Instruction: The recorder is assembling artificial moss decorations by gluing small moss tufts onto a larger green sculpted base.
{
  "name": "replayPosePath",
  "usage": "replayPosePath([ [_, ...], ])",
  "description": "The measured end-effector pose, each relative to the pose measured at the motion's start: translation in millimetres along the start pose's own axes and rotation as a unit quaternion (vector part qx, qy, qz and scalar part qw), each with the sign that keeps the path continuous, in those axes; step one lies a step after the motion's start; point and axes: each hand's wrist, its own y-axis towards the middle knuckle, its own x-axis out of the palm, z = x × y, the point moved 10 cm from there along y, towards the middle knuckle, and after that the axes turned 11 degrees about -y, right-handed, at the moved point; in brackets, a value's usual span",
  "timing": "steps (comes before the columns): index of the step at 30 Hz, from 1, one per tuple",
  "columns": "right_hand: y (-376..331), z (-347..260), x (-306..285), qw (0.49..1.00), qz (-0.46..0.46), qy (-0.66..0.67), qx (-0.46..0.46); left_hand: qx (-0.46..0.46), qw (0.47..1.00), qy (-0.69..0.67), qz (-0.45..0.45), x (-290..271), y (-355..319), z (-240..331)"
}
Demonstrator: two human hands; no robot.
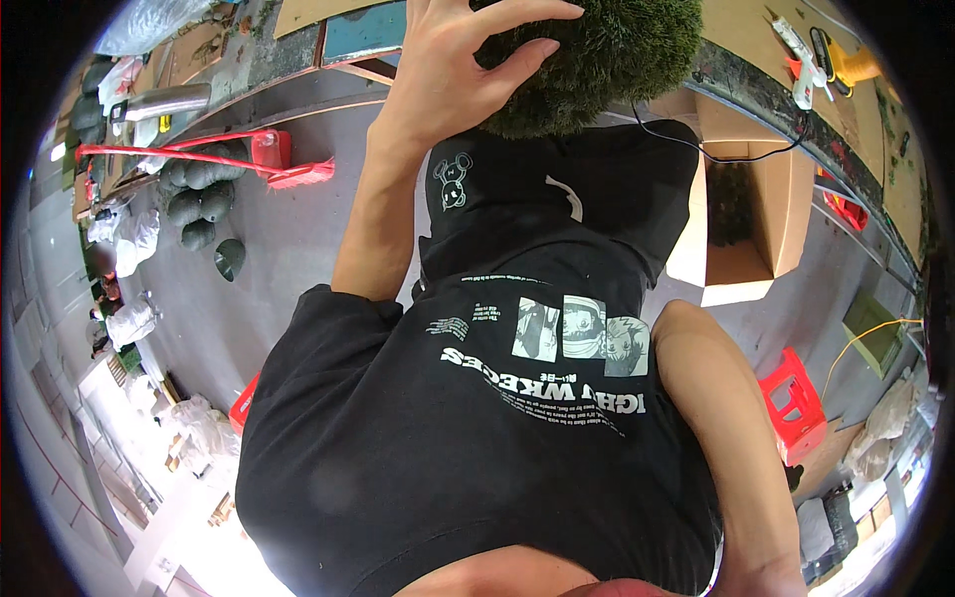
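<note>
My left hand (pixel 463 70) is at the top of the view, against the left side of a round ball of dark green artificial grass (pixel 607 60). Its thumb and forefinger are curved and apart, with nothing visible between them; the tips of the other fingers run out of the picture. The ball is just above my lap, in front of my black trousers (pixel 627 169), and its top is cut off. My right arm (pixel 721 428) is bent at the elbow, its forearm running to the lower edge. The right hand itself is out of the picture.
A workbench edge (pixel 288 99) crosses the top. At right lie a yellow glue gun (pixel 846 62) and a white-handled tool (pixel 801 60); a black cable (pixel 716 159) hangs below. An open cardboard box (pixel 781 219), red stool (pixel 793 413), red dustpan (pixel 298 171) and dark balls (pixel 199 204) surround me.
</note>
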Motion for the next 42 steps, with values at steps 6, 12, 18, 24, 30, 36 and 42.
replayPosePath([
  [6, -29, -5, -61, 0.996, 0.086, 0.023, -0.027, 0.008, 1.000, 0.006, 0.001, -1, -2, 2],
  [12, -54, -30, -155, 0.927, 0.334, -0.072, -0.158, -0.004, 0.999, 0.036, 0.031, -3, 6, 9],
  [18, -29, 87, -2, 0.949, 0.025, -0.122, 0.289, 0.043, 0.998, 0.041, 0.036, -2, 22, 14],
  [24, -13, 92, 18, 0.952, 0.037, -0.160, 0.260, -0.026, 0.998, -0.058, 0.031, 3, 29, 4],
  [30, -18, 98, 13, 0.955, 0.061, -0.145, 0.251, 0.102, 0.993, 0.042, -0.033, 12, 30, 26],
  [36, -21, 101, 13, 0.962, 0.085, -0.147, 0.212, 0.108, 0.994, 0.003, -0.035, 15, 26, 19],
  [42, -16, 99, 7, 0.963, 0.080, -0.155, 0.205, 0.122, 0.992, 0.032, -0.024, 18, 21, 33],
])
